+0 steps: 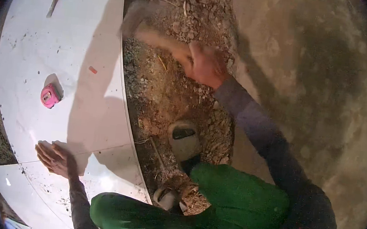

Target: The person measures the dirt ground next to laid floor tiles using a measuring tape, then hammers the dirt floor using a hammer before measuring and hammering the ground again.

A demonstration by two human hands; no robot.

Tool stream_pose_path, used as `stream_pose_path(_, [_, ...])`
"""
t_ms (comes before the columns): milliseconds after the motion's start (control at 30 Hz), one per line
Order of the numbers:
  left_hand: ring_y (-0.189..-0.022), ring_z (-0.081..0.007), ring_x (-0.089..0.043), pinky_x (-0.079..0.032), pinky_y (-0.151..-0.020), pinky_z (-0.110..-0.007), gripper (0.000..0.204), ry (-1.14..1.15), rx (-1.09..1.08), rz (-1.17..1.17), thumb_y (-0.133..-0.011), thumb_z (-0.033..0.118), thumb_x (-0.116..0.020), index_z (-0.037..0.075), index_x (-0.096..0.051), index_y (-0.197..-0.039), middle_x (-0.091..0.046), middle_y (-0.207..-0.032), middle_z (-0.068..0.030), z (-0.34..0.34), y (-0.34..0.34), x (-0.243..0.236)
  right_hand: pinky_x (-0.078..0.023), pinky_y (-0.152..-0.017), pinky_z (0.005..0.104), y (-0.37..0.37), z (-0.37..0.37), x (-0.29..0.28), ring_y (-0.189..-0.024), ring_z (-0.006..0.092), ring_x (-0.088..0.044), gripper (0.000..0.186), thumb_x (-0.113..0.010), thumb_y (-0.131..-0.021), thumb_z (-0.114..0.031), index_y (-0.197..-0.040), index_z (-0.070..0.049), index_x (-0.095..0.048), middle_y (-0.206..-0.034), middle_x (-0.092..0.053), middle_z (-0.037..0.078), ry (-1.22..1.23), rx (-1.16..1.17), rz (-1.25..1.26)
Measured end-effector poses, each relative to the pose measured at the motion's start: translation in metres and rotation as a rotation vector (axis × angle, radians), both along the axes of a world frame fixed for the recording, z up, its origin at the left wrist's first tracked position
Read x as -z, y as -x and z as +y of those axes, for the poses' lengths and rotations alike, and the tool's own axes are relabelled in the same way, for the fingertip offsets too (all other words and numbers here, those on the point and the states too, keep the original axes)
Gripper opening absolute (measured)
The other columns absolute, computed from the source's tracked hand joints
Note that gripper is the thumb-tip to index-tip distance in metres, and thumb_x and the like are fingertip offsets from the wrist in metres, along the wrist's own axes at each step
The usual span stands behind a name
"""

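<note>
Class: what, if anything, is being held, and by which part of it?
The right grip holds a blurred hammer-like tool by its tan handle; the left grip holds nothing.

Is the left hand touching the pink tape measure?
Apart. The head view shows a stretch of white slab between the left hand and the pink tape measure.

A long, dark grey-blue cloth right sleeve (267, 133) and a matching left sleeve (82, 207) reach to the wrists, leaving the right hand (208, 67) and left hand (54, 159) bare. Smooth green cloth trousers (242, 193) cover the legs, softly creased along the thigh. Below show two rounded grey-beige shoes (184, 148), one with a dark, oblong patch on top
</note>
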State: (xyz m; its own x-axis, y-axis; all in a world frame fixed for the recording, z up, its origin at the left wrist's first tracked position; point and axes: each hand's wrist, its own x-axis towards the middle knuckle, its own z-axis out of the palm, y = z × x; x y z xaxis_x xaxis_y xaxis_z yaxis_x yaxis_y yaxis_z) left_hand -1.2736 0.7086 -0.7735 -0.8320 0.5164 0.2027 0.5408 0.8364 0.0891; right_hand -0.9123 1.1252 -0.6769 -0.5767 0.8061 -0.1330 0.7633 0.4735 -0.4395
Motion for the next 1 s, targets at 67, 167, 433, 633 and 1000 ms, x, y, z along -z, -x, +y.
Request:
stream_pose_path(67, [-0.148,-0.0312,-0.032,-0.027,-0.119,-0.052,0.069,-0.017,-0.035,-0.036,-0.104,0.059,-0.029,0.015,-0.035,-0.157,-0.035,-0.162,-0.0085,0.001,0.0,0.008,-0.055,-0.068,0.0475,-0.027,0.022,-0.002,-0.078,0.0288,-0.067,0.038,-0.063,-0.098,-0.033,-0.127,-0.008,-0.064,-0.091,-0.068,0.018,-0.181,-0.289,-0.146])
stream_pose_path(167, [-0.148,-0.0299,-0.031,-0.027,-0.118,-0.052,0.071,0.021,-0.08,-0.066,-0.104,0.061,-0.028,0.017,-0.033,-0.158,-0.033,-0.162,-0.0077,0.022,-0.019,0.009,-0.054,-0.063,0.0477,-0.076,0.056,0.012,-0.072,0.0316,-0.067,0.035,-0.062,-0.099,-0.034,-0.119,-0.005,-0.065,-0.087,-0.068,0.017,-0.256,-0.103,-0.031])
stream_pose_path(433, [-0.149,-0.0288,-0.029,-0.024,-0.119,-0.053,0.073,0.017,-0.071,-0.051,-0.103,0.064,-0.027,0.017,-0.033,-0.158,-0.031,-0.163,-0.0073,0.007,-0.003,-0.002,-0.047,-0.047,0.0392,-0.025,0.022,0.013,-0.057,0.0259,-0.062,0.045,-0.063,-0.099,-0.04,-0.109,0.003,-0.064,-0.074,-0.065,0.016,-0.325,-0.273,-0.138])
stream_pose_path(633, [-0.149,-0.0286,-0.03,-0.025,-0.119,-0.052,0.072,-0.044,-0.031,-0.081,-0.103,0.063,-0.027,0.017,-0.033,-0.158,-0.032,-0.163,-0.0074,0.032,-0.015,0.006,-0.05,-0.056,0.0426,-0.13,0.086,0.058,-0.064,0.027,-0.065,0.037,-0.063,-0.098,-0.037,-0.105,-0.001,-0.066,-0.073,-0.063,0.018,0.213,0.524,-0.058])
stream_pose_path(1000, [-0.149,-0.0284,-0.03,-0.025,-0.119,-0.052,0.071,-0.048,-0.023,-0.047,-0.103,0.062,-0.029,0.017,-0.034,-0.158,-0.033,-0.162,-0.0065,0.022,0.001,0.012,-0.05,-0.061,0.0427,-0.1,0.069,0.034,-0.068,0.029,-0.061,0.031,-0.062,-0.099,-0.029,-0.116,-0.004,-0.065,-0.079,-0.065,0.016,0.015,0.228,-0.12])
